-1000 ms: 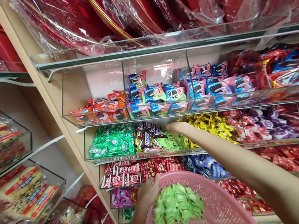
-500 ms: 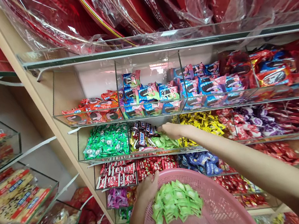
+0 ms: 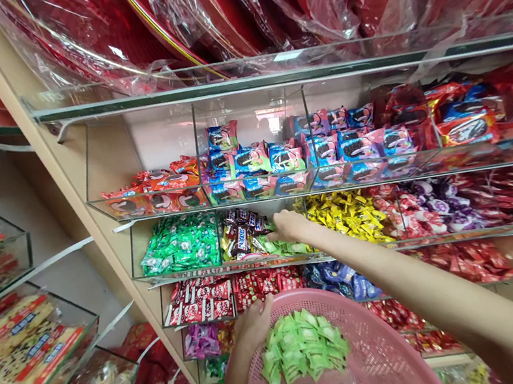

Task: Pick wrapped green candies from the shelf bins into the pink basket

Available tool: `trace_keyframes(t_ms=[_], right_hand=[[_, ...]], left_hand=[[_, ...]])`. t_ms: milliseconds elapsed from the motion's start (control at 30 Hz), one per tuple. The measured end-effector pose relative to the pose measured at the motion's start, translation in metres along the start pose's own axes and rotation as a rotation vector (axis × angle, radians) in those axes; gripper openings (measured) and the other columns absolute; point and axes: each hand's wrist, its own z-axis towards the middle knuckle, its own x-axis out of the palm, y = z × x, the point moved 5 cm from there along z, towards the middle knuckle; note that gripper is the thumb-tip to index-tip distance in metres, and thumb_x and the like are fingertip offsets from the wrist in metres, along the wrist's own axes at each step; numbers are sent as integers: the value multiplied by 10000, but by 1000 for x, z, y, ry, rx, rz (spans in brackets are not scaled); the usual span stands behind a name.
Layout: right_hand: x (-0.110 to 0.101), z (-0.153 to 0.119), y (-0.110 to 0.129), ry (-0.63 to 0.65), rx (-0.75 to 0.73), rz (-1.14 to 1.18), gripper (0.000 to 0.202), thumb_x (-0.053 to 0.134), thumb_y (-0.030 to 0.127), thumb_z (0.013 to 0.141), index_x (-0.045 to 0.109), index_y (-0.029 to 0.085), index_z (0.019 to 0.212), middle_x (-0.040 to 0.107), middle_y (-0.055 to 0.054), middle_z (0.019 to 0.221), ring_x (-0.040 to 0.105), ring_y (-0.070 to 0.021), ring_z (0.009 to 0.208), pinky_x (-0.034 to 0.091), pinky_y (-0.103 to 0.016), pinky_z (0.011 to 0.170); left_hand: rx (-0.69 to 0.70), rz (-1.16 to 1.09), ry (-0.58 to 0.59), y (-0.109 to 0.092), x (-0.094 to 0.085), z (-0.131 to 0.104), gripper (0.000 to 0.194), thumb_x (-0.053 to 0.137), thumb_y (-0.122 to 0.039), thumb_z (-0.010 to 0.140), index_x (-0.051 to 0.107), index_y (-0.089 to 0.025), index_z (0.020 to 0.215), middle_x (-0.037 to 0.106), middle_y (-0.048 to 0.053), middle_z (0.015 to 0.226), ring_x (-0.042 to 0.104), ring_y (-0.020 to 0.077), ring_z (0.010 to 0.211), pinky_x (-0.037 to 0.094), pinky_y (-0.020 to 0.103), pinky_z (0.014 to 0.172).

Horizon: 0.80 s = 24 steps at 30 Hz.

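Note:
My left hand (image 3: 255,322) grips the rim of a pink plastic basket (image 3: 387,341) at its upper left. A heap of light green wrapped packets (image 3: 307,348) lies in the basket. My right hand (image 3: 291,227) reaches into a shelf compartment over similar green packets (image 3: 282,247); its fingers bend down among them, and what they hold, if anything, is hidden. Dark Snickers bars (image 3: 243,237) lie just left of that hand, and yellow wrapped candies (image 3: 347,215) are to its right.
Green candies (image 3: 179,245) fill the compartment at the left. Blue cookie packs (image 3: 251,160) stand above a glass edge (image 3: 285,187). Lower shelves hold red and blue packets. At far left are packaged breads (image 3: 18,333); plastic-wrapped red items (image 3: 215,14) hang over the top shelf.
My right hand has pushed down a little deeper among the green packets in the compartment. The view has shifted slightly. My left hand still holds the basket.

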Motion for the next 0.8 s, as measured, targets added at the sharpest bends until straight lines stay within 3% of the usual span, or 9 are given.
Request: trace_keyframes(t_ms=[200, 433, 567, 800], right_hand=[[3, 4, 4, 51, 32, 25, 425, 685, 297, 733, 611, 118, 1112, 611, -190, 1138, 616, -275, 1012, 492, -288, 748], [0, 4, -5, 126, 24, 31, 564, 785, 306, 608, 609, 129, 1114, 629, -143, 1105, 626, -233, 977, 499, -243, 729], [-2, 1, -7, 156, -1, 14, 503, 777, 247, 611, 631, 125, 1076, 670, -114, 1001, 644, -213, 923, 505, -230, 712], [2, 3, -7, 148, 4, -15, 468, 743, 235, 653, 632, 111, 1090, 655, -149, 1072, 641, -229, 954, 503, -235, 725]], left_hand=[[-14, 7, -18, 6, 0, 1, 775, 116, -764, 780, 659, -249, 981, 684, 79, 1084, 616, 289, 1001, 443, 362, 810], [-20, 19, -19, 6, -2, -1, 774, 119, -761, 781, 659, -247, 987, 690, 86, 1064, 623, 288, 982, 447, 359, 799], [-9, 23, -17, 4, -1, -1, 792, 100, -777, 770, 656, -254, 981, 690, 81, 1062, 624, 290, 975, 448, 361, 789], [-11, 14, -22, 6, 1, 1, 795, 110, -767, 778, 655, -240, 1020, 680, 94, 1092, 619, 287, 997, 446, 353, 802]])
